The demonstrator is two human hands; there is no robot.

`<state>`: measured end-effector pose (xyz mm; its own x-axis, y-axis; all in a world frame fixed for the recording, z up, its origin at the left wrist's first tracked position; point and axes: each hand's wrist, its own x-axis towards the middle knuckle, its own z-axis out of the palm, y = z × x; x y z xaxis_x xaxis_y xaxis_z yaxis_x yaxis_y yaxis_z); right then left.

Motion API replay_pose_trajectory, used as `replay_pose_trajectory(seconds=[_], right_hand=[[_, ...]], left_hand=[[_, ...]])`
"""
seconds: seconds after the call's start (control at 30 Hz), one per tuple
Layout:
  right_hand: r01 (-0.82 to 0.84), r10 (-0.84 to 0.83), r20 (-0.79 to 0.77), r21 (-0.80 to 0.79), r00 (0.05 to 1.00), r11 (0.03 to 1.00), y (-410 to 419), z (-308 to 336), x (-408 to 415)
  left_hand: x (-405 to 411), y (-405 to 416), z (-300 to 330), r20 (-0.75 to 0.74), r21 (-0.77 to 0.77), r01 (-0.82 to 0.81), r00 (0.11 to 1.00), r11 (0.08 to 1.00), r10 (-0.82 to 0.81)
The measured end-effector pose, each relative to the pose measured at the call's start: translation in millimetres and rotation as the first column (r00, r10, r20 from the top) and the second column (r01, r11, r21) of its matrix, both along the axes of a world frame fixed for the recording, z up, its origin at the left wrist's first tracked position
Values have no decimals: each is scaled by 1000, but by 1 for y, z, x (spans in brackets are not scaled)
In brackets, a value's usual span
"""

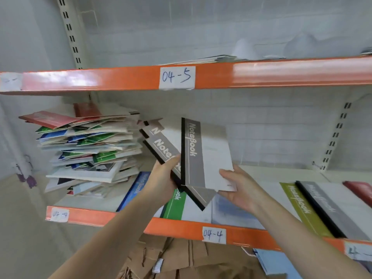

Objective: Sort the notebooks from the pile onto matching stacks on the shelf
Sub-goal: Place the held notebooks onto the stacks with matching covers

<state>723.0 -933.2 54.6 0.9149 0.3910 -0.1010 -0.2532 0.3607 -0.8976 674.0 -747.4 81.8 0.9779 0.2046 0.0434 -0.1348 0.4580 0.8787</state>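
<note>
My left hand (164, 178) grips a fan of grey notebooks (161, 146), black-spined, "NoteBook" in white. My right hand (239, 190) pinches an upright grey notebook (203, 156) by its white lower corner. Both hang above the shelf (187, 228), right of the jumbled pile (88, 150) at its left end.

A pale wall (261, 27) of faint rectangular tiles runs behind a metal rack. Cream slotted uprights stand at the left (69, 31) and at the right (336, 135). An orange beam (281, 73) crosses the upper part and bears a white paper label (176, 77) handwritten "04-5". A lower orange beam (175, 228) carries a label (213, 235) reading "04-4". Below it lies brown cardboard (181, 258). The light is even and soft, with glare on the upper beam.
</note>
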Motion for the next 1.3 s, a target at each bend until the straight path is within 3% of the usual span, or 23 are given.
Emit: replay_pose_trajectory(seconds=[0.17,0.33,0.67,0.83,0.97,1.1,1.17,1.27,1.3], right_hand=[[168,-142,119,-252,983,953,-81,-17,-5],[385,-284,271,-488,920,783,-151,-24,-5],[729,-548,484,-506,683,461,-274,-26,5],[721,-453,581,-650,676,242,-320,-36,9],[655,-376,565,-734,735,180,-326,-49,15],[677,-259,637,-728,726,105,-321,-61,17],[687,-182,680,-726,710,-33,-317,-63,15],[620,-57,669,-714,741,-325,-311,-65,9],[616,-14,661,-706,750,-350,-308,-64,7]], left_hand=[[17,-69,-36,-111,33,107,989,994,-103],[25,-133,-59,-154,26,149,978,988,-144],[47,-203,-78,-207,-132,51,975,990,-78],[49,-208,-84,-218,-163,-22,976,986,-14],[51,-214,-87,-222,-169,-62,975,984,23],[49,-221,-93,-237,-206,-103,970,973,52],[48,-221,-95,-222,-209,-97,974,973,49],[46,-221,-98,-203,-196,-78,978,978,38],[46,-221,-99,-208,-187,-75,977,979,35]])
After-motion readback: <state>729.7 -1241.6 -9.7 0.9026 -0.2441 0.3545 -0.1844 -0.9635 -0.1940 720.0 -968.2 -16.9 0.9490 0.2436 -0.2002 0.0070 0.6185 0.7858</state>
